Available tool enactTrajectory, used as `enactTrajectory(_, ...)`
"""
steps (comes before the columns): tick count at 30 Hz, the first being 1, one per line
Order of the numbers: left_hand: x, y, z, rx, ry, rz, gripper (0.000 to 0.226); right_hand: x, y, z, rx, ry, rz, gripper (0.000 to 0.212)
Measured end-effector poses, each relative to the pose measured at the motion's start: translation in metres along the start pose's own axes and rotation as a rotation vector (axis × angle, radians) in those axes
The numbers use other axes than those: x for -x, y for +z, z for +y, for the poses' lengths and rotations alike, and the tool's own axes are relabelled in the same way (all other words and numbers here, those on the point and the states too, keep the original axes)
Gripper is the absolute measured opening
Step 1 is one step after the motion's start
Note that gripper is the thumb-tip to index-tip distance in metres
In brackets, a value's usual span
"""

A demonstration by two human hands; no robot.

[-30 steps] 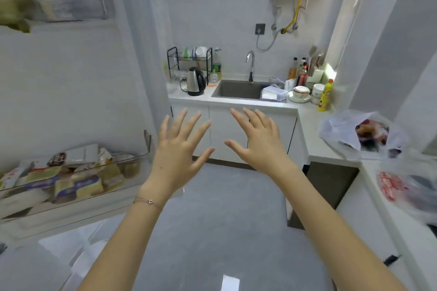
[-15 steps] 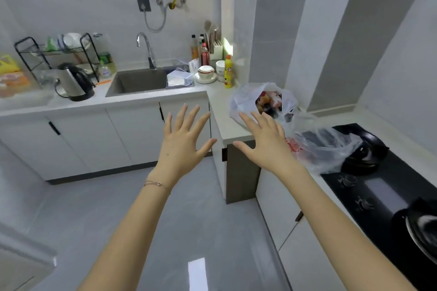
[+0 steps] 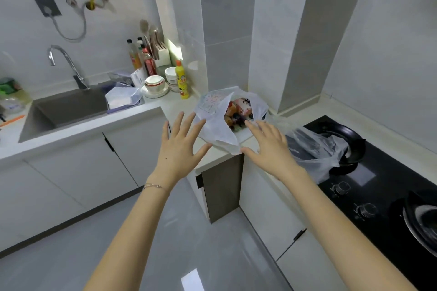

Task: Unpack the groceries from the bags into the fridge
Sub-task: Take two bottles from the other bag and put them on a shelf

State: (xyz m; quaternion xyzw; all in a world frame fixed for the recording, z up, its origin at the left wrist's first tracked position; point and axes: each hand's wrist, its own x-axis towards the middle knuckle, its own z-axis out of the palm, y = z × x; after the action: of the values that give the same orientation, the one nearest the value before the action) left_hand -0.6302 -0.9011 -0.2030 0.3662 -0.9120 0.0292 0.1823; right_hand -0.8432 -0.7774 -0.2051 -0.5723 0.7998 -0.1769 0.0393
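The left hand [image 3: 176,151] and right hand [image 3: 272,149] are spread, holding nothing, near the open grocery bag [image 3: 212,113] at the counter [image 3: 172,108] corner; its plastic overhangs the edge, so a one-sided tug may spill contents floorward.

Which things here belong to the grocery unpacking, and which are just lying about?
Job: white grocery bag, open, with packets inside; clear plastic bag right of it; left hand and right hand, both open and empty.
Lying about: yellow bottle, stacked bowls, tap, black pan, plastic box.
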Motion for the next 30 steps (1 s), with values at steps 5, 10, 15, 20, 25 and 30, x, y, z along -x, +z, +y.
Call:
enactTrajectory(5,-0.050,0.035,-0.012,0.036,0.036,-0.049,0.070,-0.046,0.012,0.022,-0.018,0.070,-0.018,0.069)
enactTrajectory(10,-0.102,0.076,-0.018,0.052,0.058,-0.107,0.072,-0.104,0.029,0.049,-0.063,0.111,-0.053,0.069)
enactTrajectory(15,-0.166,0.117,-0.029,-0.016,0.064,-0.151,0.073,-0.168,0.050,0.080,-0.078,0.099,-0.079,0.069)
enactTrajectory(20,-0.226,0.146,-0.029,-0.025,0.043,-0.183,0.075,-0.228,0.064,0.104,-0.132,0.090,-0.123,0.069)
enactTrajectory(25,-0.255,0.180,-0.025,0.012,0.002,-0.224,0.078,-0.269,0.078,0.117,-0.132,0.077,-0.164,0.068)
enactTrajectory(30,-0.277,0.205,-0.034,0.069,-0.022,-0.254,0.075,-0.292,0.094,0.124,-0.169,0.093,-0.184,0.064)
